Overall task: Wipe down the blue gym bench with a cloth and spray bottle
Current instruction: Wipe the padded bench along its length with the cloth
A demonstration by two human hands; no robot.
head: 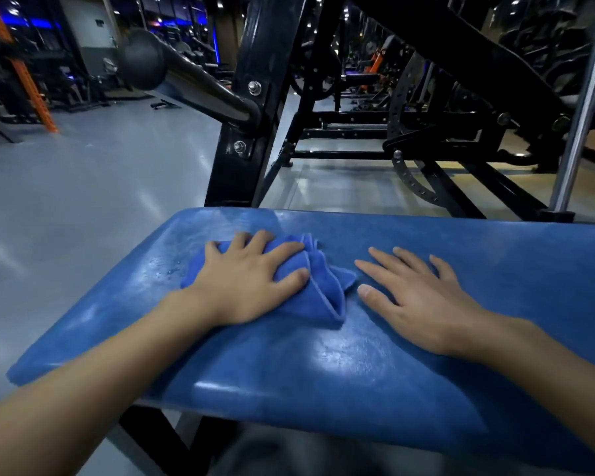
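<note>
The blue gym bench (340, 365) stretches across the lower half of the head view, its padded top glossy with a few wet drops near the left end. A bunched blue cloth (323, 297) lies on the pad left of centre. My left hand (248, 283) presses down on the cloth, fingers curled over its top. Just to the right of the cloth, my right hand (416, 300) rests flat on the bare pad with fingers spread, holding nothing. No spray bottle is in view.
A black steel machine frame (248, 132) with a chrome handle bar (193, 84) rises right behind the bench. More black rack bars (443, 180) and a chrome post (577, 125) stand at the back right. Grey gym floor (83, 187) spreads to the left.
</note>
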